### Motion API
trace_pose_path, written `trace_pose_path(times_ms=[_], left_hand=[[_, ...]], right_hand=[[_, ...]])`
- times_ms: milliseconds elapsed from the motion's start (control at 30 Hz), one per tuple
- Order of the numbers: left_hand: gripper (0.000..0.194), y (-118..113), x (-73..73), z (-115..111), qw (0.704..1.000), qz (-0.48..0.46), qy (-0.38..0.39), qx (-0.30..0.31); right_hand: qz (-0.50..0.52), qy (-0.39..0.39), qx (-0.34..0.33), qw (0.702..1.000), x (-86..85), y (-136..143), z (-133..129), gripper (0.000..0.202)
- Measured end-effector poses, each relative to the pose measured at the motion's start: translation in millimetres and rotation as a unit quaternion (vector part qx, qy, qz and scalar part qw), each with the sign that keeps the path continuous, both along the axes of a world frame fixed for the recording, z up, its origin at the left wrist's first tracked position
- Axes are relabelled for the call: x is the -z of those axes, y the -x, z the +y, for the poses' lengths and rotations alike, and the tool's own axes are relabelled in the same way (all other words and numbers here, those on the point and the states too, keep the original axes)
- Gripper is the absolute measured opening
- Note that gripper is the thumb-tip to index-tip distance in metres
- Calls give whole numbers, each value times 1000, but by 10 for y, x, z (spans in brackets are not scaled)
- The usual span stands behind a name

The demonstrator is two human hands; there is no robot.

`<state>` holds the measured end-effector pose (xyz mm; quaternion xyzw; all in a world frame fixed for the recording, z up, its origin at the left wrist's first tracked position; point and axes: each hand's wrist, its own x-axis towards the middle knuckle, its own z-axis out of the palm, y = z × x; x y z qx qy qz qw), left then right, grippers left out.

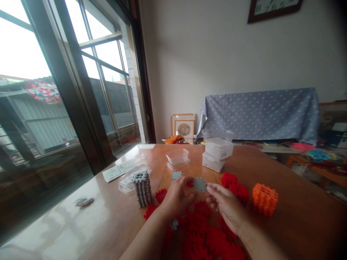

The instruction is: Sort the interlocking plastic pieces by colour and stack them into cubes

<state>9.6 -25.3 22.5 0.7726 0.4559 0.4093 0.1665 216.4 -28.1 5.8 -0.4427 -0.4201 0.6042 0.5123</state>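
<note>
Between my two hands is a grey notched tile (200, 184). The fingers of my right hand (223, 202) pinch its right edge. My left hand (179, 196) is at the tile's left side, its fingers closed round a small red piece (190, 182). Another grey tile (177, 176) lies just beyond my left hand. Below my hands, red notched pieces (202, 231) are heaped on the table, with a small grey piece (174, 225) among them. To the left stands a tall stack of grey tiles (142, 189).
An orange stack (265, 199) and red stacks (235, 186) stand on the wooden table (108, 213) at right. Farther back are white boxes (217, 151) and a clear tray (177, 157). Clear lids (132, 178), a paper sheet (118, 170) and a small plastic packet (84, 201) lie left.
</note>
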Motion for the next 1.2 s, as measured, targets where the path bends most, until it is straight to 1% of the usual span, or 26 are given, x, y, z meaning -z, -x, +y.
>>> trace_pose_path(times_ms=[67, 200, 300, 400, 500, 633, 833, 1000, 1100, 1167, 1200], left_hand=[[40, 82, 18, 64, 999, -10, -19, -41], [40, 317, 76, 227, 987, -50, -39, -146], [41, 478, 119, 327, 979, -63, -22, -193], [39, 575, 165, 394, 972, -68, -6, -225], [40, 617, 221, 444, 970, -58, 12, -238], [43, 633, 291, 488, 974, -37, 31, -222], [44, 620, 342, 505, 974, -40, 50, -218], [56, 617, 366, 535, 970, 0, 62, -233], [58, 608, 324, 516, 967, -7, 46, -251], [54, 590, 269, 478, 964, -15, 22, -265], [52, 577, 238, 455, 963, -15, 7, -269]], right_hand=[[-5, 9, 1, 1000, -6, 3, -8, 37], [-21, 12, 10, 1000, -9, 7, -16, 34], [-23, 6, 5, 1000, 17, 4, -9, 34], [-30, 1, 3, 1000, 42, -6, -4, 36], [-37, -1, 6, 999, 40, -21, -8, 36], [-35, -7, 14, 999, 22, -35, -6, 34], [-32, 1, 17, 999, 26, -42, 7, 34], [-23, -16, 38, 999, 42, -98, 56, 39], [-74, -57, 99, 991, 40, -195, 123, 43], [-151, -96, 142, 974, 28, -274, 159, 42], [-203, -117, 154, 960, 19, -310, 166, 40]])
